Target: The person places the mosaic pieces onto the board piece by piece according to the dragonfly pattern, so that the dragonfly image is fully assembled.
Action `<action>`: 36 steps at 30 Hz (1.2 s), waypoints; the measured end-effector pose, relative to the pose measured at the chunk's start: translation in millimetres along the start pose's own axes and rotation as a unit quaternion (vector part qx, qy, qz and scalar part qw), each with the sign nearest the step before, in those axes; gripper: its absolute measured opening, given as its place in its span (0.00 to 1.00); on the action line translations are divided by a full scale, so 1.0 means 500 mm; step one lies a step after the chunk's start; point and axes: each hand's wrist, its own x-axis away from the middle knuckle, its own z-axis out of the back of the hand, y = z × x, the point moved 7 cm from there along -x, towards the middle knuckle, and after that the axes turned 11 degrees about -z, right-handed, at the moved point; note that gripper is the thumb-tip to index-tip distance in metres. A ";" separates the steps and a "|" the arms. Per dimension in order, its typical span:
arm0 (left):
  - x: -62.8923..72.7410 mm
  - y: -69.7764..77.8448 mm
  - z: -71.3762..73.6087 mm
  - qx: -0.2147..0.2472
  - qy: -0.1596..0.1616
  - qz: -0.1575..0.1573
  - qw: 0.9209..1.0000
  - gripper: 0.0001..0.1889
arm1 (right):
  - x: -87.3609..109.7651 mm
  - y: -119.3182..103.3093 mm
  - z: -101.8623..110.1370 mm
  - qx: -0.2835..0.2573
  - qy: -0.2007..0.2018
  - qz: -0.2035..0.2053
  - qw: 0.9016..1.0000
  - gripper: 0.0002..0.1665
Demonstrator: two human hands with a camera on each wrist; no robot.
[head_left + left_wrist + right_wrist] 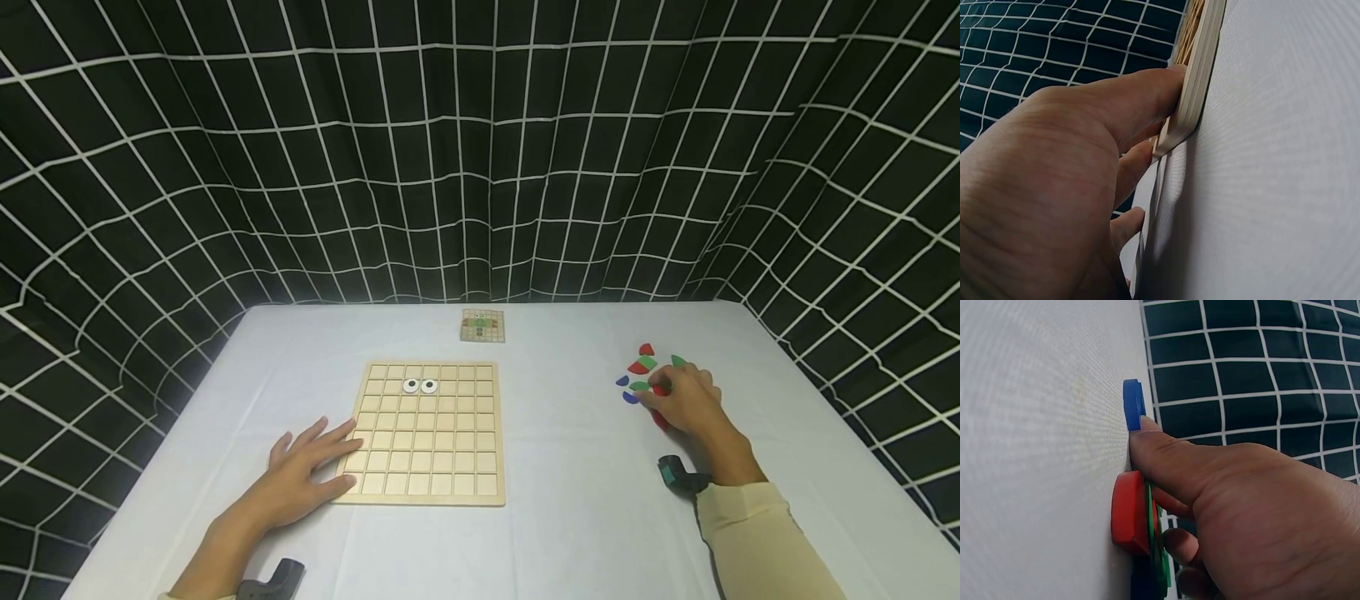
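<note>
My left hand (303, 477) rests with spread fingers on the left edge of a wooden grid board (450, 503). In the left wrist view, the thumb (1147, 94) touches the board's thick edge (1196, 87). Two round eye pieces (420, 386) sit in upper squares of the board. On the right, my right hand (686, 404) is low over a cluster of small pieces, its thumb and index fingertip apart. A blue piece (1130, 405) is at the thumb's tip in the right wrist view. A red piece (1129, 511) and green pieces (1159, 550) lie beside the fingers.
A small picture card (482, 326) lies beyond the board, showing a figure on a grid. Other loose pieces, such as a red one (646, 349) and a blue one (622, 381), surround the right hand. A dark gridded curtain (491, 150) encloses the white-covered table (570, 500).
</note>
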 end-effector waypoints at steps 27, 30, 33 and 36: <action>0.000 -0.011 -0.006 0.006 -0.009 0.024 1.000 0.26 | 0.156 -0.237 0.147 -0.173 0.122 0.216 0.953 0.14; -0.001 -0.010 -0.004 0.002 -0.008 0.024 1.000 0.26 | 0.185 -0.287 0.153 -0.181 0.138 0.251 0.941 0.14; 0.000 -0.010 -0.004 0.003 -0.008 0.029 1.000 0.26 | 0.206 -0.336 0.146 -0.185 0.135 0.254 0.940 0.14; 0.000 -0.010 -0.009 0.007 -0.010 0.032 0.999 0.26 | 0.223 -0.377 0.132 -0.190 0.122 0.246 0.943 0.14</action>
